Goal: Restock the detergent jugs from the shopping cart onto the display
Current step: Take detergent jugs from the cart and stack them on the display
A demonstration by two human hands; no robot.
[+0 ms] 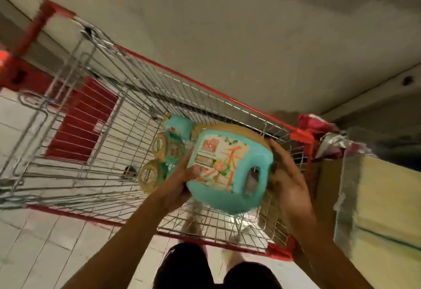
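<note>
I hold a turquoise detergent jug (224,170) with a floral label and a side handle above the wire shopping cart (127,115). My left hand (180,179) presses its left side, fingers along the label. My right hand (287,175) wraps its right side by the handle. More turquoise jugs (168,154) with tan caps lie in the cart basket, partly hidden behind the held jug. The frame is motion-blurred.
The cart has red trim and a red child-seat flap (84,120). A cardboard box (328,186) and a yellow-green shelf or stack (385,200) stand at the right. Crumpled pink and silver packaging (330,138) lies beyond the cart's right corner. White floor tiles lie below.
</note>
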